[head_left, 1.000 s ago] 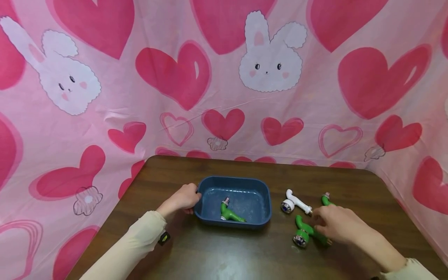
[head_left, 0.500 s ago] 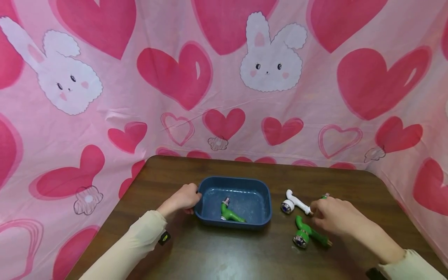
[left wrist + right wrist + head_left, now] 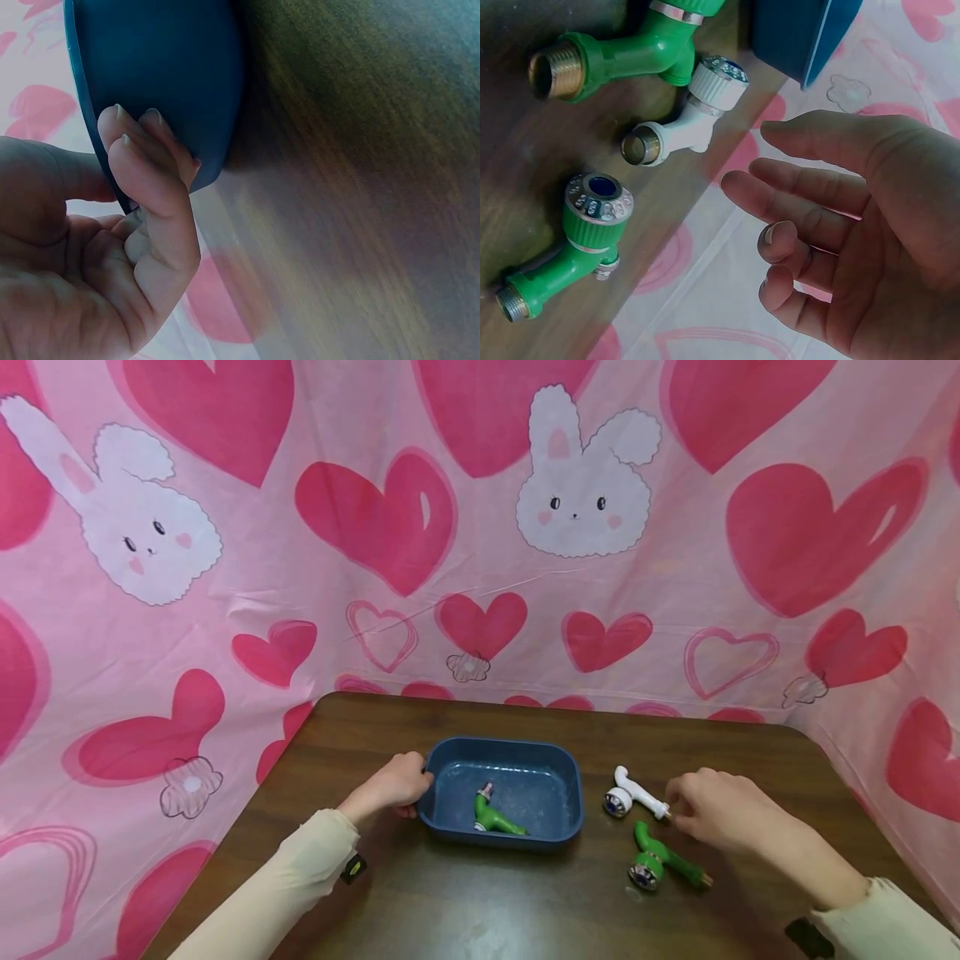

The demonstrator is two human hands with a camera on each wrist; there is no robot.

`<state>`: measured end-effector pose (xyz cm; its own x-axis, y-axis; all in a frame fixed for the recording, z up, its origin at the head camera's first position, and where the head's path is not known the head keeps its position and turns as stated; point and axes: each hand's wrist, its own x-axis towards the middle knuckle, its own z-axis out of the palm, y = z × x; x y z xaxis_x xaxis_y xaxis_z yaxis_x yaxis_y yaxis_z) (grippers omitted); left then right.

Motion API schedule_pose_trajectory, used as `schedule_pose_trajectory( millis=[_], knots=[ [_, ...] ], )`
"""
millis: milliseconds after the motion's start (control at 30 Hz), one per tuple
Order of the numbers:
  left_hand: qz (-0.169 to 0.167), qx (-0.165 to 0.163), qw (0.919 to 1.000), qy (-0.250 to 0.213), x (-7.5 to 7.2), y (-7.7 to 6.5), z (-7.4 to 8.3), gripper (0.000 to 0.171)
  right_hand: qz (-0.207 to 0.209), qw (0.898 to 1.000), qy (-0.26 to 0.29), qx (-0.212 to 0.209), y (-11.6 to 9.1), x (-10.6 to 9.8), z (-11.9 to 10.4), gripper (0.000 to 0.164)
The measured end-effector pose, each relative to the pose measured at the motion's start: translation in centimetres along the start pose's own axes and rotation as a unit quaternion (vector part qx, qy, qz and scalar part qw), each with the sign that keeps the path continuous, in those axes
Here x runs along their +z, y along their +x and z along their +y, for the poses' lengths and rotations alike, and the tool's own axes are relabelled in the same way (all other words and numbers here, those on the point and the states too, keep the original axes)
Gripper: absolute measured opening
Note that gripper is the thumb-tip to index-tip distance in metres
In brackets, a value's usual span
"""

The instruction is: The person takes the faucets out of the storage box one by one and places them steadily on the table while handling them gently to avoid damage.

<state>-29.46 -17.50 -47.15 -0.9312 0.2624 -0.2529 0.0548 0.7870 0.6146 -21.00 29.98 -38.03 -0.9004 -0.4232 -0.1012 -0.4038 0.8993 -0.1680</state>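
My left hand (image 3: 397,783) grips the left end wall of a blue plastic basin (image 3: 501,741), its thumb on one side and fingertips on the other in the left wrist view. A green tap (image 3: 495,817) lies inside the basin. Over the right of the table, my right hand (image 3: 720,806) holds nothing, thumb and fingers apart and loosely bent. Close to its fingertips in the head view lies a white tap (image 3: 637,793), with a green tap (image 3: 663,857) nearer me. Another green tap (image 3: 592,232) shows in the right wrist view; the right hand hides it in the head view.
The brown wooden table (image 3: 450,910) has rounded far corners. Behind it and along both sides hangs a pink cloth (image 3: 480,560) with hearts and rabbits. The basin stands left of the loose taps.
My right hand has moved slightly away from me, off the nearer green tap, and now covers the farther green one. The left hand and basin have stayed in place.
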Motion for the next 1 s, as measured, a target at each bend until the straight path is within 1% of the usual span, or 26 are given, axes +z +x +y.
schedule_pose_trajectory(
  millis=[33, 133, 167, 200, 267, 333, 367, 400, 433, 500, 567, 633, 700, 833, 867, 1000],
  knots=[
    [-0.003, -0.021, 0.9998, -0.001, -0.5, -0.8, 1.4, 0.026, 0.001, 1.000, -0.002, -0.003, 0.1, -0.1, 0.0, 0.013],
    [-0.001, -0.035, 0.9993, -0.009, -0.9, -1.3, 2.4, 0.025, 0.009, 1.000, -0.004, -0.014, 0.3, -0.4, -0.1, 0.012],
    [-0.003, -0.026, 0.9996, -0.011, -0.9, -1.0, 1.9, 0.026, 0.013, 1.000, -0.006, -0.017, 0.3, -0.4, -0.1, 0.012],
    [-0.004, -0.025, 0.9996, -0.011, -0.8, -0.8, 1.7, 0.025, 0.016, 1.000, -0.007, -0.019, 0.4, -0.5, -0.2, 0.013],
    [-0.008, -0.007, 0.9999, -0.012, -0.4, 0.3, 0.0, 0.027, 0.020, 1.000, -0.010, -0.022, 0.5, -0.6, -0.3, 0.014],
    [-0.011, -0.004, 0.9999, -0.011, -0.3, 0.4, -0.2, 0.025, 0.021, 0.999, -0.014, -0.022, 0.5, -0.7, -0.4, 0.014],
    [-0.012, -0.004, 0.9998, -0.013, -0.3, 0.2, -0.1, 0.025, 0.020, 0.999, -0.013, -0.022, 0.5, -0.7, -0.5, 0.014],
    [-0.011, -0.014, 0.9998, -0.013, -0.5, -0.3, 0.7, 0.024, 0.019, 0.999, -0.012, -0.023, 0.6, -0.7, -0.6, 0.014],
    [-0.010, -0.014, 0.9998, -0.014, -0.6, -0.7, 1.1, 0.024, 0.018, 0.999, -0.013, -0.024, 0.6, -0.8, -0.6, 0.013],
    [-0.004, -0.031, 0.9994, -0.011, -1.1, -2.2, 3.2, 0.023, 0.021, 0.999, -0.017, -0.028, 0.7, -0.9, -0.6, 0.013],
    [0.003, -0.029, 0.9995, -0.006, -1.3, -3.0, 3.9, 0.024, 0.025, 0.999, -0.020, -0.033, 0.8, -1.0, -0.7, 0.014],
    [0.008, -0.034, 0.9994, 0.003, -1.3, -3.2, 4.2, 0.024, 0.031, 0.998, -0.027, -0.041, 0.9, -1.1, -0.6, 0.015],
    [0.010, -0.037, 0.9993, 0.006, -1.2, -3.3, 4.2, 0.024, 0.034, 0.998, -0.029, -0.047, 1.0, -1.2, -0.7, 0.020],
    [0.003, -0.041, 0.9992, -0.001, -1.2, -2.9, 3.9, 0.024, 0.036, 0.997, -0.032, -0.054, 1.1, -1.5, -0.8, 0.025],
    [0.001, -0.022, 0.9998, -0.001, -0.8, -2.0, 2.5, 0.025, 0.036, 0.997, -0.033, -0.055, 1.1, -1.5, -0.9, 0.025],
    [-0.002, -0.020, 0.9998, -0.003, -1.1, -2.2, 2.9, 0.026, 0.033, 0.997, -0.034, -0.059, 1.5, -1.9, -1.0, 0.018]
  ],
)
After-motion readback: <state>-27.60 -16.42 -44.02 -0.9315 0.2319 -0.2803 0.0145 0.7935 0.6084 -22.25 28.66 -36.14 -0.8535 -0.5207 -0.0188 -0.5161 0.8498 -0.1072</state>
